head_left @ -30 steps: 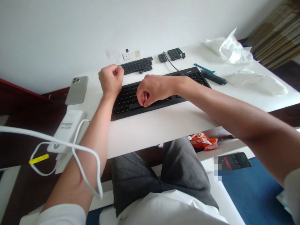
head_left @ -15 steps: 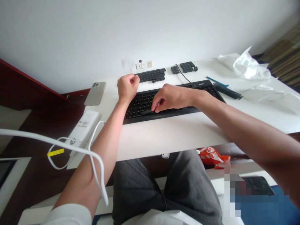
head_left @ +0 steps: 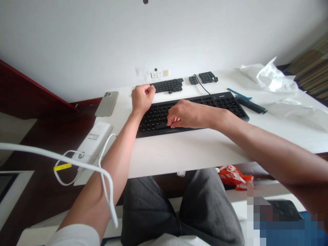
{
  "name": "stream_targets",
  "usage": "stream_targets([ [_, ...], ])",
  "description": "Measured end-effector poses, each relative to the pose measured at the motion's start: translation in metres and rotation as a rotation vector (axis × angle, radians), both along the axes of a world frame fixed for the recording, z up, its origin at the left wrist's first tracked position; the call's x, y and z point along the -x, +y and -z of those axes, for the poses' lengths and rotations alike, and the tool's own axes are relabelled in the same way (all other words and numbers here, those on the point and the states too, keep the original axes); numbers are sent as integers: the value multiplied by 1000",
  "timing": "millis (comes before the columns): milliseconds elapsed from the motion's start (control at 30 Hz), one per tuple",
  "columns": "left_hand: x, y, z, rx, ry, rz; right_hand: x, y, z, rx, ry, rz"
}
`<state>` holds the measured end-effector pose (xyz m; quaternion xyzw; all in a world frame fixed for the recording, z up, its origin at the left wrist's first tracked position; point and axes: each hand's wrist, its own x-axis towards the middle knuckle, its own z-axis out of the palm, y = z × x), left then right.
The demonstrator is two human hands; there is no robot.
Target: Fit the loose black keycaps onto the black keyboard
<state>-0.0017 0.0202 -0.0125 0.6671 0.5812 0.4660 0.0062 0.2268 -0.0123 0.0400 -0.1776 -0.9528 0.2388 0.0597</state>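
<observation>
A black keyboard [head_left: 227,102] lies on the white desk, many of its keys showing as small pale-centred switches without caps. My right hand [head_left: 180,114] is over its front row, thumb and fingers pinched at the end of the long dark space bar [head_left: 161,126]. Part of that bar is hidden under the hand. Curled into a fist, my left hand [head_left: 143,99] is at the keyboard's back left corner, beside a block of loose black keycaps [head_left: 167,85]. Whatever the left fingers hold, if anything, is hidden.
Smaller keycap groups [head_left: 207,77] lie behind the keyboard by its cable. At right are a blue tool [head_left: 239,94], a dark bar [head_left: 251,104] and crumpled white plastic [head_left: 275,77]. A phone [head_left: 107,103] and a white power strip [head_left: 93,140] are at left; a white cable crosses my left forearm.
The view has shifted slightly, so the desk sits a little lower. The space bar, tilted under my right fingers before, now lies flatter in the front row. My left hand stays closed.
</observation>
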Motion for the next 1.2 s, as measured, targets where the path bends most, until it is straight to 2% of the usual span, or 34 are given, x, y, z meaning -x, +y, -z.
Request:
stream_targets([
  [133,-1,-2,-1,-10,-5,4,1,-11,-3,-115,-49,6],
  [300,-1,-3,-2,-1,-4,6,4,-19,-6,-149,-100,30],
  [500,-2,-4,-2,-3,-1,2,8,-29,-9,-314,-190,3],
  [700,-7,-10,-3,25,133,18,10,-36,-12,-420,-268,-36],
  [833,-9,-12,-3,33,167,17,10,-37,-11,-439,-264,-44],
  [933,-11,-12,-8,60,184,13,9,-34,-10,-391,-231,-46],
  [1033,-16,-20,-20,130,228,60,7,-23,-8,-264,-163,-33],
  [1133,-26,-49,-30,225,273,151,3,-9,-7,-84,-89,-31],
  [1200,-35,-83,-30,198,284,197,1,1,-7,33,-54,-43],
])
